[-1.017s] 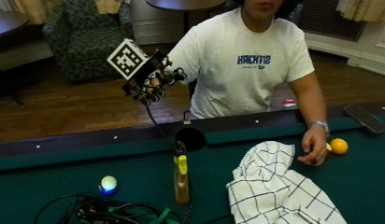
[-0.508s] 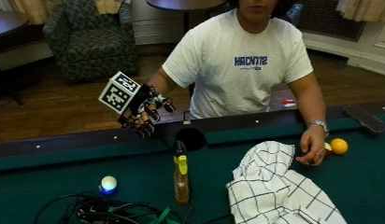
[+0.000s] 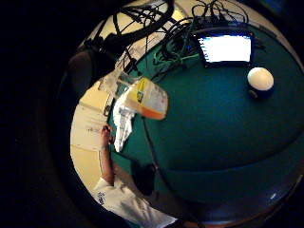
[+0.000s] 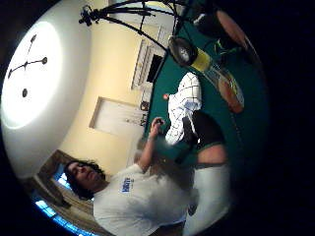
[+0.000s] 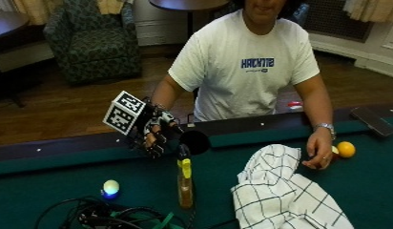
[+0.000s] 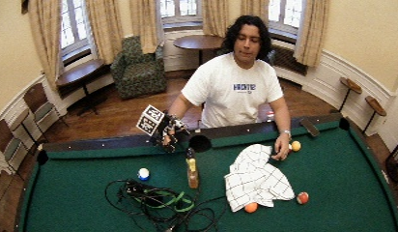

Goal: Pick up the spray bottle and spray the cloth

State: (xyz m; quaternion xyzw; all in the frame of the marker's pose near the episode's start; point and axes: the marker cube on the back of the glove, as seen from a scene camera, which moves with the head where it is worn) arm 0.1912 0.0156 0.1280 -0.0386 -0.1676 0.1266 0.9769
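Observation:
The spray bottle [image 5: 185,185] stands upright on the green felt, with amber liquid, a yellow collar and a black nozzle. My gloved right hand [image 5: 156,139] hovers over the near rail, just up and to the left of the nozzle, with its fingers hanging loosely curled and holding nothing. A white cloth [image 5: 282,195] with a black grid lies crumpled to the right of the bottle. Both palm views show the bottle [image 3: 148,99] [image 4: 216,74] close by, with the cloth [image 3: 121,122] [image 4: 184,105] lying beyond it. In the wide view my hand [image 6: 168,136] is above the bottle [image 6: 192,174].
The bare left hand [image 5: 319,153] rests on the felt beside an orange ball [image 5: 346,149]. A blue and white ball [image 5: 110,188] and a tangle of cables [image 5: 114,217] lie left of the bottle. A corner pocket [image 5: 195,141] opens behind it. Two more orange balls [image 6: 302,197] lie by the cloth.
My gloved hand has come down from shoulder height to the rail, close to the bottle's nozzle. The bottle, cloth and bare hand have not moved.

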